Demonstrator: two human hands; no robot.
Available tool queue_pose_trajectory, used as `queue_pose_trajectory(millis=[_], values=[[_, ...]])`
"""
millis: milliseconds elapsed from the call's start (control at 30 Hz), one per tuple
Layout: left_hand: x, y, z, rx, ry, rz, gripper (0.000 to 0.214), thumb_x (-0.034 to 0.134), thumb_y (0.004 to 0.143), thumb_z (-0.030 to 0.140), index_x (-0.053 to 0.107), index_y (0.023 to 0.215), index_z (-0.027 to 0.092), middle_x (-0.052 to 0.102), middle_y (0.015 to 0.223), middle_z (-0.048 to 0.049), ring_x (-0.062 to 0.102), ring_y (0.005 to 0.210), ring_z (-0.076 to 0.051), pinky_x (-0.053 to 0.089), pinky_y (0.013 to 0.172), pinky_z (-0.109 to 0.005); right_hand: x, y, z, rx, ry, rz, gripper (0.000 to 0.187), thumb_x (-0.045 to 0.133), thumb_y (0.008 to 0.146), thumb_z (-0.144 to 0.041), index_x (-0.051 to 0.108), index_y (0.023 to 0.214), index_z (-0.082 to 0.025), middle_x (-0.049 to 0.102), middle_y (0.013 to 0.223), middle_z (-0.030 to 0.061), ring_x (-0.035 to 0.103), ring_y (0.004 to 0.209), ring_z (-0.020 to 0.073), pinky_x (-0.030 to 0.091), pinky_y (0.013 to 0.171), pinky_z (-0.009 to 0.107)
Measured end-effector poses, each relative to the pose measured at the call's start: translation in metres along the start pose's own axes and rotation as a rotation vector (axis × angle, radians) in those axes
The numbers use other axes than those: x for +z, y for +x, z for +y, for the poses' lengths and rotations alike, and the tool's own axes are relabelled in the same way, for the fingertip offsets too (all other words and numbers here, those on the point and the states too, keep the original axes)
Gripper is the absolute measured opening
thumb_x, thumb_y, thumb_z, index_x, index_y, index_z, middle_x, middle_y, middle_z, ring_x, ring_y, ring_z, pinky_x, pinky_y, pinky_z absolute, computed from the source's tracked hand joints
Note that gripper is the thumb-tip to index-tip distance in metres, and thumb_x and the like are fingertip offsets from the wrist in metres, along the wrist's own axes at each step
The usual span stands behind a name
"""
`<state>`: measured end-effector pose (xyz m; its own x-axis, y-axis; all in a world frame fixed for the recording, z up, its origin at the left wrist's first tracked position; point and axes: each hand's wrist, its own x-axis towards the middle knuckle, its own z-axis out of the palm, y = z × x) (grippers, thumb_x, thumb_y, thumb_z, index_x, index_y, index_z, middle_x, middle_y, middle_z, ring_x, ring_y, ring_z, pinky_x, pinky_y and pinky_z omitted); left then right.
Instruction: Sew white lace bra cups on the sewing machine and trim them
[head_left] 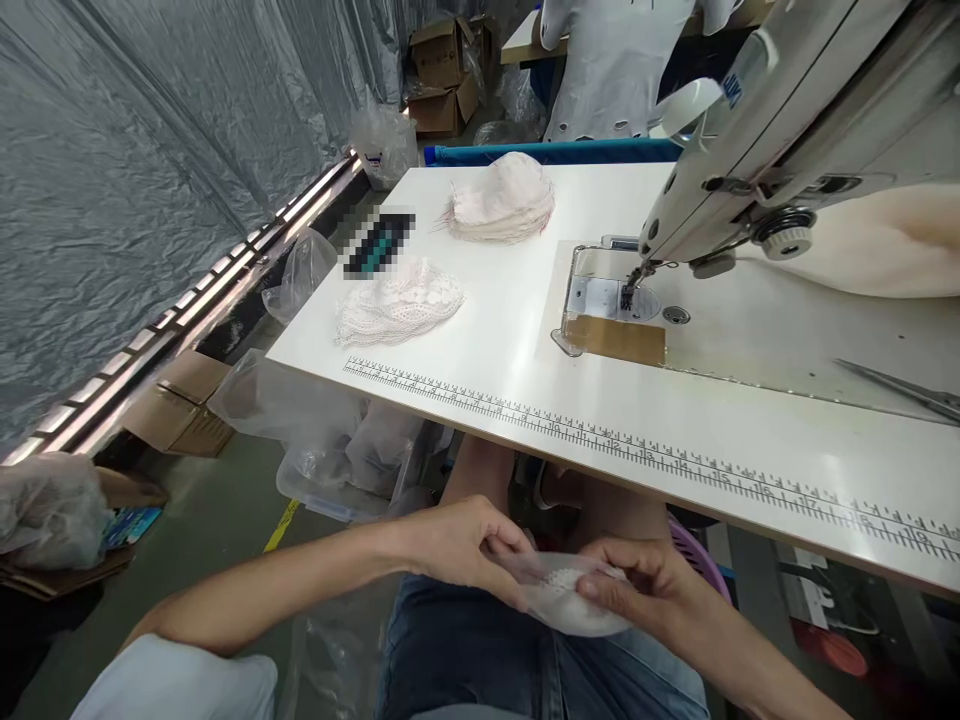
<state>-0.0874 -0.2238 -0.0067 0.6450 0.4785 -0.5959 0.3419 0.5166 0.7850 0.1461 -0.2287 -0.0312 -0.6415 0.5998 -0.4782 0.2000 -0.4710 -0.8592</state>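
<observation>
Gripping soft white curved fabric piece (574, 617) with closed fingers of left hand (466, 548) and right hand (651, 588), lengthwise between both.

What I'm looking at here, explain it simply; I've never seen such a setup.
This single picture comes from a camera worn on a person's head, looking forward and down. The bare left hand and right hand hold a pale fabric piece above the lap. On the white table stand a sewing machine, a stack of pale cloth, a lacy pile and, at right, what looks like scissors. A printed ruler runs along the near edge.
</observation>
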Motion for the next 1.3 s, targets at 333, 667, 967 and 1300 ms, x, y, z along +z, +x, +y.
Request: queue_pose_trajectory(millis=[333, 667, 967, 1300], values=[[0.017, 0.013, -0.005, 0.007, 0.090, 0.169, 0.037, 0.075, 0.060, 0.045, 0.070, 0.073, 0.010, 0.050, 0.054, 0.0049, 0.039, 0.051, -0.007, 0.028, 0.048, -0.018, 0.004, -0.003, 0.000, -0.041, -0.119, 0.056, 0.027, 0.064, 0.081, -0.045, 0.067, 0.080, -0.018, 0.062, 0.071, 0.0000, 0.051, 0.067, 0.0144, 0.037, 0.059, 0.023], [0.013, 0.008, -0.007, 0.000, -0.029, 0.113, 0.030, 0.078, 0.059, 0.033, 0.072, 0.077, 0.010, 0.063, 0.064, 0.0015, 0.051, 0.057, -0.008, 0.039, 0.056, -0.017, 0.001, -0.001, 0.001, -0.005, 0.083, 0.000, 0.021, 0.075, 0.071, -0.038, 0.069, 0.071, -0.018, 0.061, 0.063, -0.0022, 0.048, 0.061, 0.0114, 0.035, 0.057, 0.022], [0.011, 0.006, -0.006, -0.022, -0.052, 0.107, 0.027, 0.077, 0.059, 0.028, 0.073, 0.079, 0.010, 0.066, 0.069, -0.0003, 0.057, 0.063, -0.011, 0.045, 0.063, -0.020, 0.002, 0.002, 0.006, -0.033, 0.021, 0.016, 0.021, 0.072, 0.074, -0.039, 0.067, 0.072, -0.019, 0.060, 0.066, -0.0019, 0.048, 0.064, 0.0127, 0.037, 0.059, 0.022], [0.010, 0.003, -0.008, -0.088, -0.174, 0.084, 0.038, 0.084, 0.048, 0.034, 0.073, 0.076, 0.011, 0.066, 0.066, 0.0005, 0.057, 0.062, -0.011, 0.048, 0.067, -0.022, 0.008, 0.003, 0.006, -0.067, 0.002, 0.016, 0.022, 0.072, 0.074, -0.038, 0.066, 0.073, -0.018, 0.061, 0.068, -0.0015, 0.051, 0.066, 0.0132, 0.038, 0.061, 0.023]])
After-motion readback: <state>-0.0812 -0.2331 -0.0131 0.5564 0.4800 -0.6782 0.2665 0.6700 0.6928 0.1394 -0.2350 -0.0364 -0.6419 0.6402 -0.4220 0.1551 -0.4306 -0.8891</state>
